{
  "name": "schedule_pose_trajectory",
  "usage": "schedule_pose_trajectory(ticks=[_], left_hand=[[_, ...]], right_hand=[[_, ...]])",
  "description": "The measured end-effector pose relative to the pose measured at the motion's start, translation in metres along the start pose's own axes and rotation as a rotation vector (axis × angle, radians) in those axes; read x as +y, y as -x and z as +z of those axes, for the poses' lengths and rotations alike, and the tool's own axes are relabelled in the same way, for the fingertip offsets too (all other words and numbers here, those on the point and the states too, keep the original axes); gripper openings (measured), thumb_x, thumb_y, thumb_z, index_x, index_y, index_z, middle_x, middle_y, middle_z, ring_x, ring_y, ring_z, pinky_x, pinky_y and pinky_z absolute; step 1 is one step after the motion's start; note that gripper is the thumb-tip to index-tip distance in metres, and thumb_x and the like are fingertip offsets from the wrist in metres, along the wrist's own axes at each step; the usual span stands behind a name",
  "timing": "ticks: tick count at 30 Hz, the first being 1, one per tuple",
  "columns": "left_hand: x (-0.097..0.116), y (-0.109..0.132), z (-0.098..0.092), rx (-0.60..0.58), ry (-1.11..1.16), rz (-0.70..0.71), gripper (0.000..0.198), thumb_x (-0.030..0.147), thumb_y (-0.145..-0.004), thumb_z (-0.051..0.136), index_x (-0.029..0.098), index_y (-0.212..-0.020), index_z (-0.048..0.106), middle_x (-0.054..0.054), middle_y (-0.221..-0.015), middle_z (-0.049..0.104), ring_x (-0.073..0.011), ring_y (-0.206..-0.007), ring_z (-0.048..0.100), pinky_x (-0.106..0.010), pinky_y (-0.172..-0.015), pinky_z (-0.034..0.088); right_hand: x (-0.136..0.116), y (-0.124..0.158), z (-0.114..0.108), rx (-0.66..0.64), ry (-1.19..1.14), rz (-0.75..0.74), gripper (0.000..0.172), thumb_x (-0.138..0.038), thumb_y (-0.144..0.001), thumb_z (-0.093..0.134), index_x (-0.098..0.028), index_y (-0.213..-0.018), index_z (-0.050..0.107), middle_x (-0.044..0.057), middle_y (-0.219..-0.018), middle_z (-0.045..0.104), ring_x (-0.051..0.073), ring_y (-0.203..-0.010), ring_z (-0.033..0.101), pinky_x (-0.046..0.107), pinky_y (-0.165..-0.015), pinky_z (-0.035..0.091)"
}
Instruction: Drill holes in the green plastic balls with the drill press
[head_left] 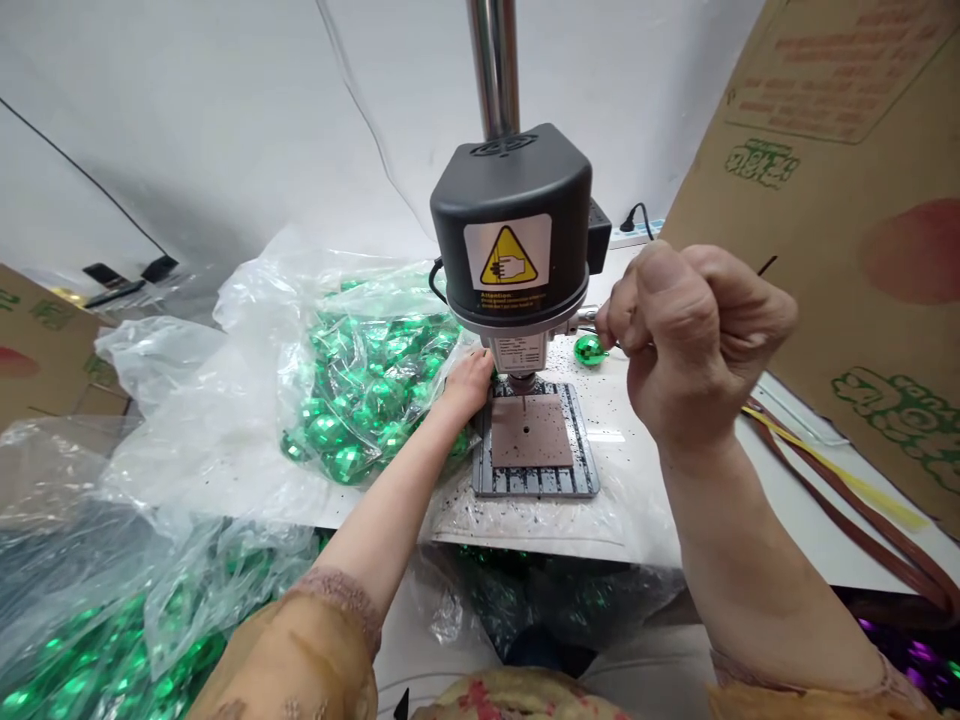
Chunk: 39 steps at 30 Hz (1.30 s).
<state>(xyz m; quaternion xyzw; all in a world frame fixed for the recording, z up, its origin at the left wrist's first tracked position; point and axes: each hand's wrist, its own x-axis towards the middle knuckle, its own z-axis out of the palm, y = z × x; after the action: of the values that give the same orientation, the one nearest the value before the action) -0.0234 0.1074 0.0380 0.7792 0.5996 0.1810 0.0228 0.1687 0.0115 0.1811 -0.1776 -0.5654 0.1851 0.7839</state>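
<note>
A small bench drill press (514, 240) with a dark motor cap and a yellow warning label stands on a white table (780, 510). Its slotted base carries a brown plate (531, 430). My left hand (466, 385) reaches under the drill head, fingers hidden beside the chuck. My right hand (694, 340) is closed in a fist around the drill's feed lever (589, 316). A single shiny green ball (589, 349) lies on the table just behind that hand.
A clear plastic bag (247, 400) full of several green faceted balls (360, 400) sits left of the drill. More green balls in plastic (97, 660) lie below the table edge. A large cardboard box (847, 200) leans at right; brown straps (840, 510) lie beside it.
</note>
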Motion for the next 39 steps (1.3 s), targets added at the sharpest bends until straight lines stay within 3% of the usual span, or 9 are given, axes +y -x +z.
schedule_pose_trajectory(ticks=[5, 10, 16, 20, 23, 28, 32, 36, 39], left_hand=[[-0.001, 0.018, 0.0, 0.002, 0.047, 0.058, 0.034, 0.017, -0.082, 0.067, 0.014, -0.115, 0.062, -0.015, -0.11, 0.068, -0.033, -0.107, 0.062, -0.042, -0.092, 0.049], [0.0, 0.047, -0.011, 0.106, 0.269, 0.078, 0.039, 0.015, -0.082, 0.064, 0.017, -0.121, 0.06, -0.011, -0.111, 0.067, -0.0269, -0.105, 0.061, -0.038, -0.092, 0.049], [0.005, 0.074, -0.029, 0.02, 0.827, -0.043, 0.041, 0.033, -0.087, 0.066, 0.021, -0.126, 0.06, -0.007, -0.117, 0.067, -0.0208, -0.099, 0.063, -0.031, -0.086, 0.051], [0.011, 0.087, -0.032, -0.096, 1.23, -0.181, 0.044, 0.041, -0.09, 0.065, 0.023, -0.13, 0.06, -0.007, -0.119, 0.067, -0.02, -0.103, 0.064, -0.03, -0.086, 0.054], [0.016, 0.094, -0.031, -0.087, 1.419, -0.283, 0.047, 0.04, -0.087, 0.068, 0.024, -0.13, 0.059, -0.007, -0.122, 0.065, -0.0193, -0.102, 0.065, -0.029, -0.081, 0.057], [0.023, 0.098, -0.033, -0.06, 1.471, -0.344, 0.054, 0.036, -0.077, 0.079, 0.022, -0.125, 0.059, -0.006, -0.114, 0.066, -0.0175, -0.092, 0.066, -0.026, -0.07, 0.058], [0.026, 0.101, -0.034, -0.13, 1.513, -0.361, 0.048, 0.042, -0.088, 0.065, 0.026, -0.131, 0.051, -0.005, -0.105, 0.068, -0.0147, -0.076, 0.067, -0.027, -0.064, 0.056], [0.03, 0.106, -0.031, -0.133, 1.335, -0.32, 0.053, 0.041, -0.085, 0.068, 0.026, -0.134, 0.051, -0.006, -0.111, 0.067, -0.0141, -0.078, 0.066, -0.026, -0.065, 0.054], [0.033, 0.11, -0.025, -0.083, 1.159, -0.223, 0.057, 0.038, -0.08, 0.075, 0.021, -0.13, 0.053, -0.008, -0.113, 0.066, -0.0162, -0.09, 0.065, -0.027, -0.076, 0.055]], right_hand=[[0.002, 0.001, -0.001, 0.003, -0.009, -0.017, 0.047, -0.036, -0.086, 0.067, -0.023, -0.052, 0.038, -0.004, -0.044, 0.033, 0.011, -0.041, 0.034, 0.035, -0.043, 0.026], [0.002, 0.001, -0.002, -0.008, 0.004, -0.012, 0.047, -0.038, -0.086, 0.067, -0.023, -0.052, 0.038, -0.003, -0.045, 0.034, 0.012, -0.042, 0.035, 0.036, -0.044, 0.027], [0.001, 0.001, -0.001, -0.011, 0.004, -0.022, 0.047, -0.037, -0.086, 0.066, -0.023, -0.052, 0.038, -0.004, -0.044, 0.034, 0.011, -0.041, 0.034, 0.035, -0.043, 0.026], [0.001, 0.002, 0.0, -0.004, 0.011, -0.025, 0.048, -0.04, -0.086, 0.067, -0.023, -0.052, 0.037, -0.004, -0.044, 0.033, 0.011, -0.041, 0.033, 0.035, -0.042, 0.027], [0.001, 0.002, 0.0, -0.002, 0.02, -0.024, 0.048, -0.041, -0.086, 0.067, -0.023, -0.052, 0.038, -0.004, -0.044, 0.033, 0.011, -0.041, 0.033, 0.034, -0.043, 0.027], [0.002, 0.003, 0.0, 0.004, 0.02, -0.022, 0.048, -0.04, -0.087, 0.065, -0.023, -0.052, 0.037, -0.004, -0.045, 0.035, 0.011, -0.041, 0.034, 0.034, -0.043, 0.028], [0.002, 0.003, 0.0, 0.013, 0.01, -0.031, 0.049, -0.039, -0.086, 0.066, -0.023, -0.051, 0.037, -0.003, -0.045, 0.035, 0.012, -0.041, 0.034, 0.034, -0.043, 0.028], [0.0, 0.004, 0.0, 0.013, 0.043, -0.02, 0.05, -0.042, -0.086, 0.066, -0.024, -0.051, 0.035, -0.003, -0.044, 0.034, 0.013, -0.042, 0.035, 0.035, -0.043, 0.028], [-0.001, 0.004, -0.002, 0.003, 0.078, -0.011, 0.05, -0.046, -0.086, 0.064, -0.025, -0.051, 0.035, -0.002, -0.045, 0.034, 0.014, -0.043, 0.035, 0.036, -0.044, 0.029]])
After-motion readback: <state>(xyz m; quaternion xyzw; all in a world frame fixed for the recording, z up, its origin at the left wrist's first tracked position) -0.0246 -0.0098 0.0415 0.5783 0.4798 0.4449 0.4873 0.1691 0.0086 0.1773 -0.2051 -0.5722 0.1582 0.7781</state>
